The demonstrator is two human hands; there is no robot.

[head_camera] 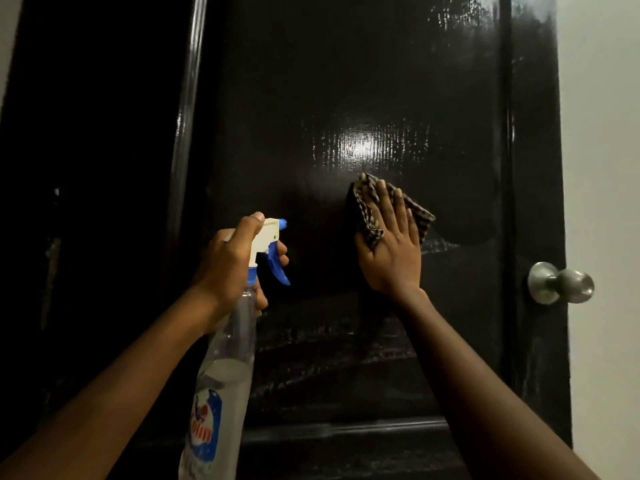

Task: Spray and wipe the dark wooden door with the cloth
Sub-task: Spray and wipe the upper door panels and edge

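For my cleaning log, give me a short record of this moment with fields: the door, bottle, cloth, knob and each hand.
door: dark, glossy, wet streaks below the cloth
bottle: clear, blue trigger, partly full
cloth: checked, bunched, against the door
knob: metal, at the door's right edge, untouched
left hand: grips the bottle's neck, nozzle toward the door
right hand: flat, fingers spread, presses the cloth on the door

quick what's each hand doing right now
Left hand: closed, fingers gripping the spray bottle.
Right hand: open, pressing the cloth flat on the door.
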